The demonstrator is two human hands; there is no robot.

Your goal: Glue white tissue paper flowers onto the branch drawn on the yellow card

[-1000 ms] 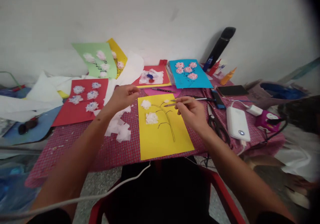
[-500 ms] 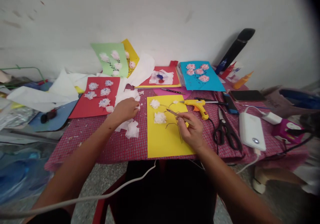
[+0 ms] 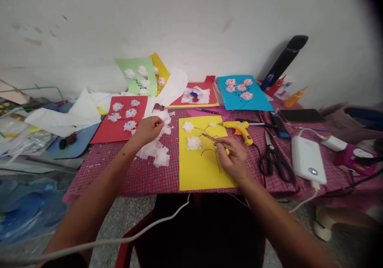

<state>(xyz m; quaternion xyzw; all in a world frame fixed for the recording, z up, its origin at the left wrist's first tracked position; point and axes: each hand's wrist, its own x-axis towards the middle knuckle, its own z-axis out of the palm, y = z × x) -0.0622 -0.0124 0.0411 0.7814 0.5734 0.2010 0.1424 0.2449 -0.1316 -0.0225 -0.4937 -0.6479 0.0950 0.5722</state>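
Lying close to the near edge of the table (image 3: 128, 186) is a yellow sheet (image 3: 196, 174) bearing a drawn, branching stem, two white paper flowers (image 3: 194, 143) toward its left edge and a small white piece (image 3: 212, 124) near its far edge. The right hand (image 3: 231, 158) is at the sheet's right edge, fingers closed around a slim pointed tool (image 3: 208, 136). Scissors (image 3: 271, 150) lie farther right, handles toward the near edge. Left of the sheet, the left hand (image 3: 149, 129) is beside white paper squares (image 3: 161, 157), fingers curled, tips close together; whether they pinch a piece, I cannot tell. A yellow glue gun (image 3: 241, 127) reaches over the sheet's far right corner. Toward the table's left edge lies a red sheet (image 3: 103, 128); a blue sheet (image 3: 261, 98) is at its far edge.
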